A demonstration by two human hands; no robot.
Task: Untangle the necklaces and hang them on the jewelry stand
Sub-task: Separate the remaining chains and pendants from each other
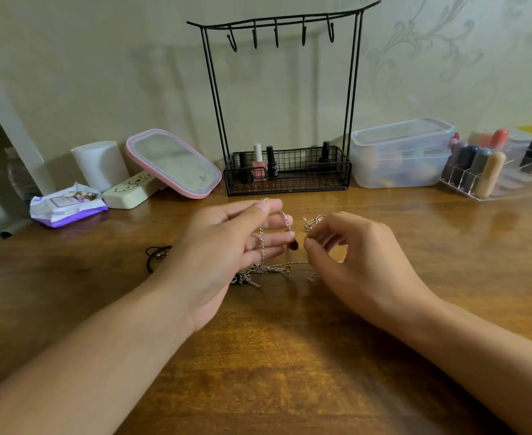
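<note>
Both hands are up over the brown wooden table [290, 356]. One, the left hand [227, 249], pinches a thin silver chain between thumb and first finger, and its other fingers are spread out loosely. That chain belongs to the necklaces [264, 271], which hang down from the pinch and end in a knotted, shiny heap of little links on the wood between the two hands. On the other side, the right hand [352, 255] has its fingers curled, and its thumb and fingertip nip a very fine strand, with a small silver loop sticking up just above them. Behind the hands stands the jewelry stand [285, 98], made of thin black wire, tall and upright, with five bare hooks along its curved top bar. At its bottom is a wire mesh basket with small nail polish bottles [258, 161] standing in it, one pink and the others dark. To the left leans a mirror [173, 161] with a smooth pink rim. To the right sits a clear plastic box [399, 152] with a lid. A black hair tie [156, 255] lies by the left wrist.
</note>
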